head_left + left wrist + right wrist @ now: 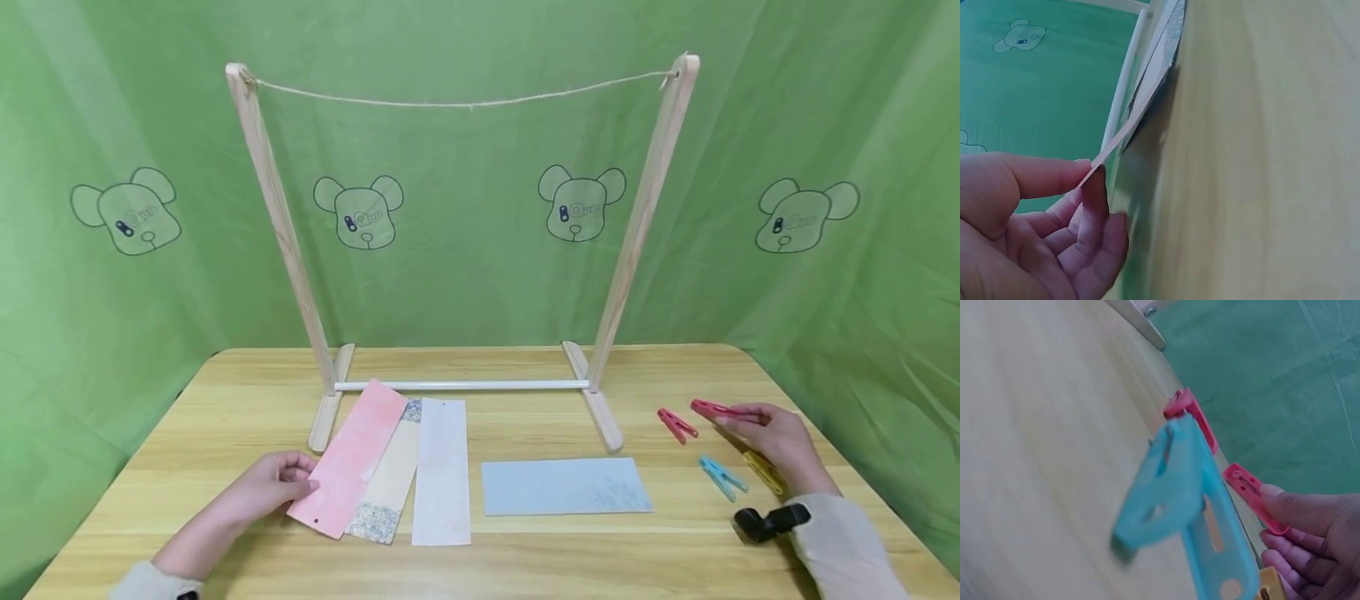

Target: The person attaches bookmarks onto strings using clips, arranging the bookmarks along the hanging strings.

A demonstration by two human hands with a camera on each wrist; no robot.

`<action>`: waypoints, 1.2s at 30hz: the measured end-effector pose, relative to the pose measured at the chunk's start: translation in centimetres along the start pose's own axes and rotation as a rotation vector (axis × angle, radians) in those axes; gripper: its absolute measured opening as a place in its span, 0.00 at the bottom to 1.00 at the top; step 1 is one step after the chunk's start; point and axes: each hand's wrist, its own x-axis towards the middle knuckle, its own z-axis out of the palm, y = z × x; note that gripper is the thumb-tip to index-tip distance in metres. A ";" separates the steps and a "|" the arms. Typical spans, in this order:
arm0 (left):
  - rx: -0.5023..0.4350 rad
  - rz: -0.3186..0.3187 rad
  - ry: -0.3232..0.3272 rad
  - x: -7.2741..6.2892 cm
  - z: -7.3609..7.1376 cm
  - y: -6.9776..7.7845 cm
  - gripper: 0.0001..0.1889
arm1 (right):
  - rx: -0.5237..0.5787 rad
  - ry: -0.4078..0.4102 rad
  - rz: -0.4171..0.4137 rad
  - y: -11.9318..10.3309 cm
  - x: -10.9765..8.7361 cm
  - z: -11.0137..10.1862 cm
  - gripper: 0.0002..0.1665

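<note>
My left hand point(264, 487) pinches the lower left edge of a pink paper card point(352, 467) with a small hole. In the left wrist view that card point(1113, 144) is edge-on between thumb and forefinger, its near end tilted up. Under it lies a cream card with blue patterned ends point(375, 523), with a pale white card point(442, 475) beside it. My right hand point(783, 442) holds a red clothespin point(712, 408) between thumb and fingers. Near it lie another red clothespin point(677, 426), a blue clothespin point(722, 477) and a yellow clothespin point(763, 472), partly behind the hand.
A light blue card point(566, 486) lies crosswise at the table's middle right. Behind the cards stands a wooden frame point(645, 225) with a string point(468, 105) between its post tops and a white bar point(461, 386) low down. Green cloth point(465, 292) surrounds the wooden table point(540, 554).
</note>
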 end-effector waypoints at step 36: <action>-0.142 0.118 0.264 2.1 -0.6 4.2 0.17 | 0.695 -0.039 -0.258 -16.5 -1.5 0.7 0.16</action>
